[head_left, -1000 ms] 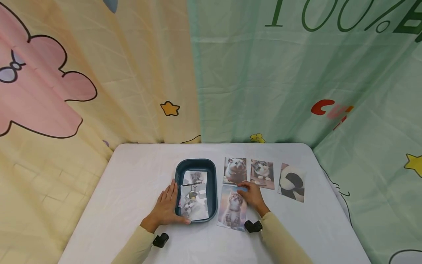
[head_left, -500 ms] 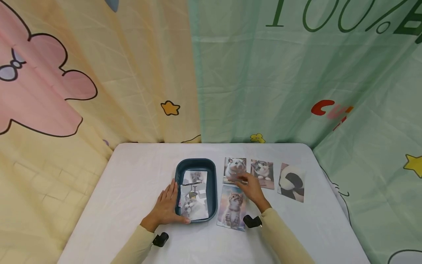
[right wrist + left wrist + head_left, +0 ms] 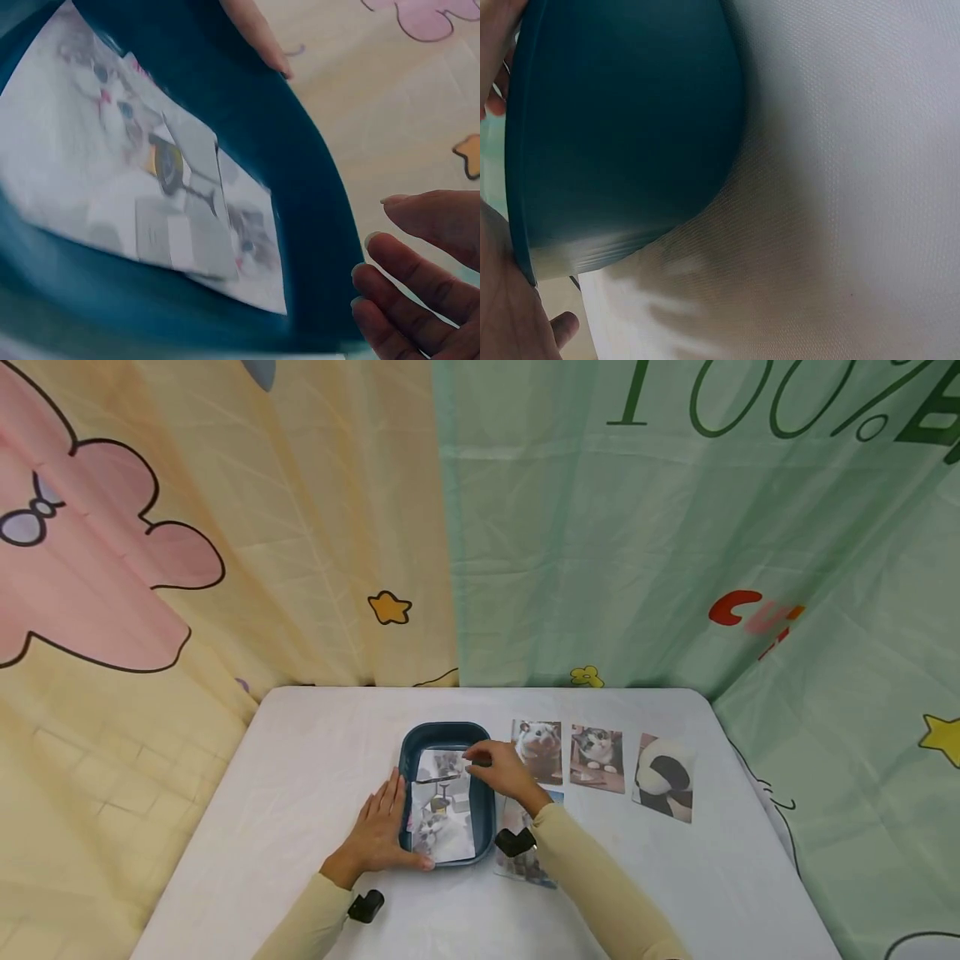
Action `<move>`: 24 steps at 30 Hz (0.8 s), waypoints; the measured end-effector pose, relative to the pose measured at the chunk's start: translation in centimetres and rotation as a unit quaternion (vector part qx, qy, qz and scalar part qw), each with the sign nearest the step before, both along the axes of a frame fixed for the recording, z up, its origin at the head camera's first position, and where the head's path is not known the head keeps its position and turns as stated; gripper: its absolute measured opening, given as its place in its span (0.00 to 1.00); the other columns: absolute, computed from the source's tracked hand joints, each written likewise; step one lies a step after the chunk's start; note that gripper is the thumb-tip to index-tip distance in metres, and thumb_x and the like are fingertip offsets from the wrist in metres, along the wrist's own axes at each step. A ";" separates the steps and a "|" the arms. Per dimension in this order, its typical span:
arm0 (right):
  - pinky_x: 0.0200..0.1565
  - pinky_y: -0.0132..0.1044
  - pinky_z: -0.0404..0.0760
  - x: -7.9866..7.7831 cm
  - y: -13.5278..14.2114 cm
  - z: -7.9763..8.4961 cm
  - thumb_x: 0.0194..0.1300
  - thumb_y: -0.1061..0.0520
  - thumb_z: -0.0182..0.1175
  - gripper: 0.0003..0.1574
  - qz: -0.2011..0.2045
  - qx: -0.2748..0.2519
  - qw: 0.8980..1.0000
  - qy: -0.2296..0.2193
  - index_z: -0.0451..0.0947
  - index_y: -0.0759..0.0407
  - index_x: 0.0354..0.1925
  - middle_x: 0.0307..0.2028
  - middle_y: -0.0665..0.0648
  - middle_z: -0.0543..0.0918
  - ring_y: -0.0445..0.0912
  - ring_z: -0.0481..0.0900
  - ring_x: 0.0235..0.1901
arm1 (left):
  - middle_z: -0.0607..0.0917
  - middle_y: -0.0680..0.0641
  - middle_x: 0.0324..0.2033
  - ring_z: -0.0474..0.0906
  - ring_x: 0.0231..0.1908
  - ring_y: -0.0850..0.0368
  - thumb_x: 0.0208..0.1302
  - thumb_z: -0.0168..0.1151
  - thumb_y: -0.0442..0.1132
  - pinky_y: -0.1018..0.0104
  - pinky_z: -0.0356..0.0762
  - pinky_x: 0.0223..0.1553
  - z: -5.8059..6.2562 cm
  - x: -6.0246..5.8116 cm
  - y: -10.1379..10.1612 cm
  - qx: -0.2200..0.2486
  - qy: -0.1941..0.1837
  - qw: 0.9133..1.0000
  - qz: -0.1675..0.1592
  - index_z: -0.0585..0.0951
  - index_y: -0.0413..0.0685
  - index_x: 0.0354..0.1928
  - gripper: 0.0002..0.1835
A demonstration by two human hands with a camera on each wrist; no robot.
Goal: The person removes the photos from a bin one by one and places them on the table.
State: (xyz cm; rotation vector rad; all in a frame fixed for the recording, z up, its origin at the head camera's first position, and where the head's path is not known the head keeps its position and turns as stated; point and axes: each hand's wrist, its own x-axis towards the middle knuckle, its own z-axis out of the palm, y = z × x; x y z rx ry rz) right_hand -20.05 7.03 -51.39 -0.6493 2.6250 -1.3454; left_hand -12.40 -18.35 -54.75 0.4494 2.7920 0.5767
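Observation:
A dark teal tray [image 3: 481, 827] stands on the table with cat picture cards [image 3: 444, 831] overlapping inside it. Along its left side my left hand [image 3: 381, 831] rests with extended fingers against the rim, the thumb at the near corner. In the left wrist view, the tray's outer wall [image 3: 630, 127] fills much of the picture. My right hand [image 3: 506, 768] hangs over the tray's right rim, fingers loosely bent. The right wrist view shows nothing between that hand's thumb and fingers [image 3: 409, 270]. Beneath the right forearm lies a kitten card [image 3: 528, 864], partly hidden.
To the right of the tray lie a hamster card [image 3: 537, 752], a cat card [image 3: 596, 758] and a black-and-white panda card [image 3: 663, 777]. A white cloth [image 3: 322, 743] covers the table. Printed curtains [image 3: 570, 543] hang behind it.
My right hand has gone from the top edge of the kitten card, past the lower part of the hamster card, leftward over the tray. My left hand has stayed put.

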 end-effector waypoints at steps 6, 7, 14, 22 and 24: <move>0.49 0.43 0.79 -0.2 -3.0 -1.1 0.63 0.63 0.64 0.13 0.052 0.020 0.998 -0.002 0.82 0.66 0.46 0.44 0.59 0.84 0.53 0.81 0.46 | 0.38 0.35 0.75 0.40 0.73 0.37 0.29 0.70 0.77 0.39 0.41 0.69 0.0 0.1 0.0 -0.003 0.003 1.000 -0.002 0.43 0.32 0.74 0.79; 0.49 0.42 0.79 -0.2 -3.4 -1.3 0.62 0.63 0.64 0.13 0.056 0.028 0.998 -0.001 0.83 0.65 0.46 0.44 0.59 0.85 0.52 0.82 0.46 | 0.38 0.36 0.75 0.40 0.73 0.37 0.29 0.70 0.77 0.39 0.41 0.69 0.1 0.1 0.1 -0.002 0.003 1.000 -0.002 0.43 0.32 0.74 0.79; 0.49 0.35 0.78 -0.2 -5.5 -3.2 0.55 0.63 0.69 0.14 0.053 0.099 0.994 -0.013 0.84 0.62 0.43 0.41 0.55 0.86 0.46 0.82 0.45 | 0.39 0.34 0.74 0.41 0.73 0.36 0.30 0.70 0.77 0.38 0.42 0.69 0.5 0.2 0.1 -0.005 0.004 1.000 -0.008 0.43 0.30 0.73 0.79; 0.46 0.36 0.78 0.0 -5.9 -3.8 0.51 0.61 0.72 0.18 0.038 0.128 0.991 -0.018 0.84 0.62 0.43 0.39 0.55 0.86 0.46 0.82 0.41 | 0.38 0.35 0.74 0.41 0.73 0.36 0.30 0.69 0.77 0.38 0.43 0.69 0.5 -0.1 0.2 -0.004 0.011 1.000 -0.012 0.43 0.31 0.73 0.79; 0.45 0.36 0.78 0.0 -5.9 -3.9 0.51 0.62 0.71 0.17 0.040 0.125 0.991 -0.014 0.85 0.62 0.42 0.38 0.55 0.86 0.46 0.82 0.41 | 0.38 0.35 0.74 0.41 0.73 0.36 0.30 0.69 0.78 0.38 0.43 0.69 0.4 -0.1 0.2 -0.007 0.009 1.000 -0.010 0.43 0.31 0.73 0.79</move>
